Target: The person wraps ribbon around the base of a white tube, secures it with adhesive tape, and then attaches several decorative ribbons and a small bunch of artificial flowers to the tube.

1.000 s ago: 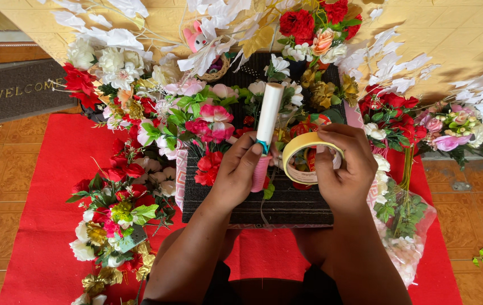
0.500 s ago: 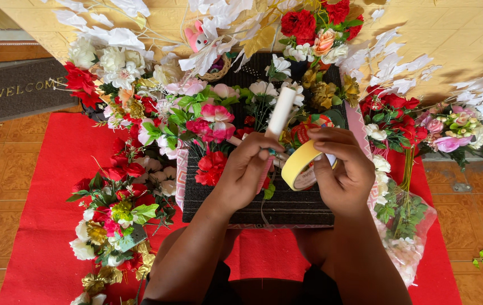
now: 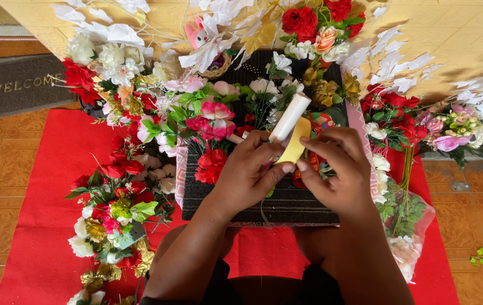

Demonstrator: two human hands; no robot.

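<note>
My left hand (image 3: 247, 175) grips a white rolled tube (image 3: 289, 117) that tilts up and to the right. My right hand (image 3: 340, 169) holds a roll of yellow tape (image 3: 297, 141) edge-on against the tube, just right of it. Both hands hover over a dark woven basket board (image 3: 269, 206) that lies on a red mat. Pink and red artificial flowers (image 3: 213, 124) lie on the board just left of my left hand.
Artificial flowers in white, red and pink ring the board: a long spray (image 3: 120, 214) at the left, a wrapped bunch (image 3: 402, 220) at the right, red roses (image 3: 303, 20) at the top. A red mat (image 3: 43, 186) covers the tiled floor; a grey doormat (image 3: 18, 85) lies at far left.
The tube has tilted further to the right. The tape roll has turned from showing its open ring to edge-on and moved up against the tube.
</note>
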